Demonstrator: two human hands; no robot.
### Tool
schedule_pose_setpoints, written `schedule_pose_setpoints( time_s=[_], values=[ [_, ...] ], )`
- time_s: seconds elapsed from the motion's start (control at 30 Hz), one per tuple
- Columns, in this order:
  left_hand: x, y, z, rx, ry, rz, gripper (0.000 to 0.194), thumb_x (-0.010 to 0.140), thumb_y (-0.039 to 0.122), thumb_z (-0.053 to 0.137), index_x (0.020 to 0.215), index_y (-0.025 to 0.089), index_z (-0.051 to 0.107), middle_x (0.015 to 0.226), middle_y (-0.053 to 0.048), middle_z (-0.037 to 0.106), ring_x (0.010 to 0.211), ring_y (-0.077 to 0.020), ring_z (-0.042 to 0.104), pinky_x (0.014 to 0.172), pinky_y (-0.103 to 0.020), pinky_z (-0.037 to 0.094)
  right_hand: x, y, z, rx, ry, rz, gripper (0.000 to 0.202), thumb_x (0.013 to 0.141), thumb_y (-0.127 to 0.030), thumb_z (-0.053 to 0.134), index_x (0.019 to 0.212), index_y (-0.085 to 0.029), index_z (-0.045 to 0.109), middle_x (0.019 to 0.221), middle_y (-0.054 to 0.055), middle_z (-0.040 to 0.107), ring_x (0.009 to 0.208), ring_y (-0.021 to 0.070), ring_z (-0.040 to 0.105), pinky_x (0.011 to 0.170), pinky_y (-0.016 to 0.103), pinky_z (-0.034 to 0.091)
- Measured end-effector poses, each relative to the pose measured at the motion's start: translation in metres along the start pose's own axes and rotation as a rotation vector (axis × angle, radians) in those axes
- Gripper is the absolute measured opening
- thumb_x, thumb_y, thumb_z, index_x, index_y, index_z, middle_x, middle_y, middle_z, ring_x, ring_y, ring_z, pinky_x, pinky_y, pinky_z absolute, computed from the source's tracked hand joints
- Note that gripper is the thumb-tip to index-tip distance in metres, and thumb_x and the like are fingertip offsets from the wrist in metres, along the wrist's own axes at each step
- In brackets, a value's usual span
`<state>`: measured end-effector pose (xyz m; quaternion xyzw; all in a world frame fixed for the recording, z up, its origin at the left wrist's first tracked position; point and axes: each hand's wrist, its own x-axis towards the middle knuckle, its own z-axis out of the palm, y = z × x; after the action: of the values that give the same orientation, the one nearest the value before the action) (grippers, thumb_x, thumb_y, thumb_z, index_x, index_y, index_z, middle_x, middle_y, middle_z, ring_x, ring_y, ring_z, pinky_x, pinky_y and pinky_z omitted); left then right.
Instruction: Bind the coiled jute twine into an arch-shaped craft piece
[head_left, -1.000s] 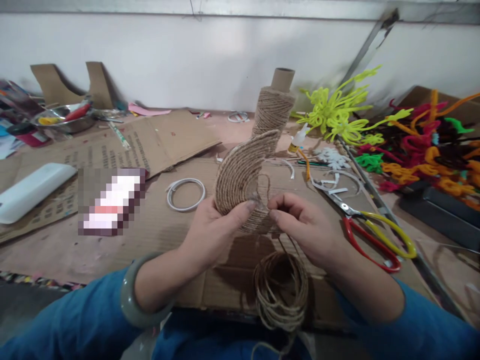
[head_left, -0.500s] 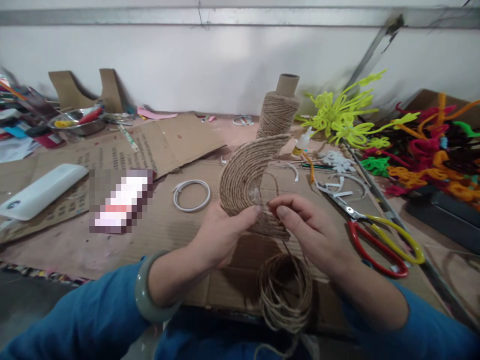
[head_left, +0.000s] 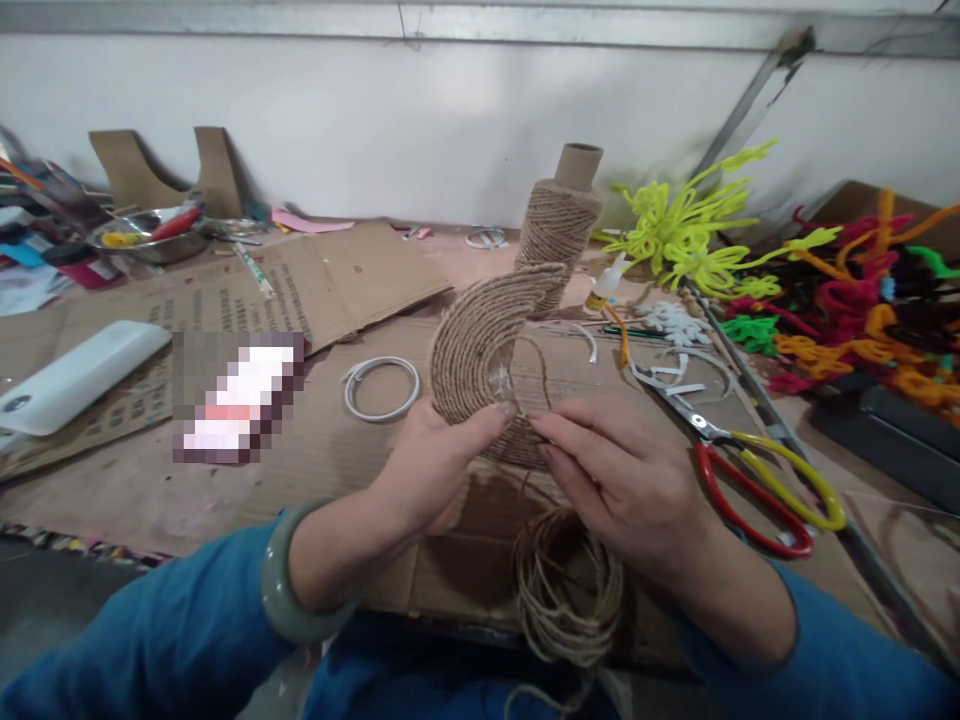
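A C-shaped piece covered in rows of brown twine (head_left: 469, 350) is held up over the cardboard. My left hand (head_left: 442, 455) grips its lower left part, thumb on the front near the inner edge. At the piece's lower right, my right hand (head_left: 611, 465) pinches a strand of twine, which loops up beside the inner curve. Below the hands hangs a loose coil of twine (head_left: 570, 600) at the table's front edge. A spool of twine (head_left: 555, 225) stands behind the piece.
Scissors with red and yellow handles (head_left: 750, 475) lie at the right, near a glue bottle (head_left: 604, 285) and colourful fuzzy stems (head_left: 690, 230). Left of the hands are a white ring coil (head_left: 382, 390), a blurred phone (head_left: 244, 400) and a white device (head_left: 86, 375).
The twine-covered piece has shifted slightly left. My right hand has turned and closed in on its lower right edge, and the strand's loop by the inner curve stands out wider.
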<state>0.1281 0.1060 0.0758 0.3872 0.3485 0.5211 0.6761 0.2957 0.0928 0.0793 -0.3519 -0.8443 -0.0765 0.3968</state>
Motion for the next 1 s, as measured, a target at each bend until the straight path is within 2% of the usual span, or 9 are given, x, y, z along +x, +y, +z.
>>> schedule_pose_setpoints(
  time_s=[0.13, 0.23, 0.43, 0.53, 0.67, 0.83, 0.9, 1.0],
  values=[
    [-0.0009, 0.0006, -0.0001, -0.007, 0.006, -0.007, 0.024, 0.077, 0.018, 0.070, 0.100, 0.016, 0.074, 0.099, -0.005, 0.076, 0.097, -0.0201, 0.069, 0.093, -0.033, 0.052, 0.0002, -0.0020, 0.0008, -0.035, 0.002, -0.024, 0.018, 0.084, -0.013, 0.060, 0.099, -0.019, 0.068, 0.090, 0.008, 0.071, 0.082, 0.0170, 0.068, 0.077, 0.030, 0.058],
    [-0.0004, 0.0004, -0.0015, 0.003, 0.003, -0.016, 0.023, 0.076, 0.018, 0.071, 0.098, 0.015, 0.074, 0.100, -0.006, 0.076, 0.099, -0.0208, 0.068, 0.094, -0.034, 0.051, -0.0015, -0.0016, 0.0018, -0.044, -0.007, -0.032, 0.017, 0.084, -0.013, 0.059, 0.099, -0.016, 0.068, 0.090, 0.010, 0.072, 0.082, 0.0183, 0.068, 0.077, 0.031, 0.058],
    [0.0023, 0.0000, -0.0023, 0.016, 0.003, 0.008, 0.027, 0.077, 0.020, 0.070, 0.103, 0.016, 0.073, 0.108, -0.007, 0.074, 0.104, -0.0214, 0.067, 0.099, -0.036, 0.049, -0.0021, 0.0033, -0.0025, 0.114, 0.013, 0.151, 0.027, 0.087, -0.012, 0.055, 0.109, -0.021, 0.067, 0.098, 0.007, 0.072, 0.089, 0.0169, 0.069, 0.079, 0.029, 0.058],
    [0.0024, -0.0001, -0.0018, 0.023, -0.004, -0.006, 0.027, 0.077, 0.022, 0.070, 0.103, 0.016, 0.073, 0.106, -0.007, 0.075, 0.102, -0.0218, 0.068, 0.097, -0.036, 0.050, -0.0004, 0.0031, -0.0045, 0.076, 0.034, 0.106, 0.022, 0.086, -0.014, 0.058, 0.105, -0.021, 0.067, 0.096, 0.008, 0.072, 0.087, 0.0174, 0.069, 0.078, 0.030, 0.058],
    [0.0017, -0.0001, -0.0012, 0.023, -0.004, 0.001, 0.026, 0.078, 0.020, 0.070, 0.103, 0.015, 0.073, 0.102, -0.006, 0.076, 0.099, -0.0207, 0.068, 0.094, -0.034, 0.051, 0.0006, -0.0001, -0.0020, 0.029, -0.001, 0.041, 0.018, 0.084, -0.014, 0.060, 0.100, -0.016, 0.068, 0.092, 0.010, 0.072, 0.084, 0.0184, 0.068, 0.076, 0.030, 0.058],
    [0.0010, -0.0014, -0.0023, 0.001, -0.002, 0.011, 0.029, 0.078, 0.019, 0.069, 0.108, 0.017, 0.072, 0.103, -0.005, 0.075, 0.099, -0.0194, 0.068, 0.094, -0.032, 0.051, -0.0018, -0.0018, 0.0044, 0.015, 0.003, 0.011, 0.021, 0.085, -0.014, 0.057, 0.101, -0.018, 0.070, 0.091, 0.009, 0.073, 0.083, 0.0189, 0.068, 0.076, 0.033, 0.059],
    [0.0016, -0.0018, -0.0032, 0.007, -0.001, 0.014, 0.030, 0.078, 0.019, 0.070, 0.108, 0.018, 0.072, 0.104, -0.005, 0.075, 0.099, -0.0192, 0.068, 0.094, -0.032, 0.051, -0.0026, -0.0010, 0.0052, 0.050, -0.019, 0.046, 0.023, 0.086, -0.014, 0.055, 0.103, -0.018, 0.070, 0.094, 0.010, 0.073, 0.085, 0.0193, 0.069, 0.076, 0.033, 0.059],
    [0.0030, -0.0014, -0.0037, 0.021, 0.012, 0.008, 0.028, 0.077, 0.020, 0.070, 0.105, 0.017, 0.072, 0.103, -0.006, 0.075, 0.097, -0.0202, 0.069, 0.092, -0.034, 0.051, -0.0017, 0.0017, 0.0031, 0.190, -0.072, 0.180, 0.025, 0.088, -0.015, 0.052, 0.104, -0.019, 0.070, 0.096, 0.008, 0.073, 0.088, 0.0175, 0.069, 0.078, 0.031, 0.058]
  ],
)
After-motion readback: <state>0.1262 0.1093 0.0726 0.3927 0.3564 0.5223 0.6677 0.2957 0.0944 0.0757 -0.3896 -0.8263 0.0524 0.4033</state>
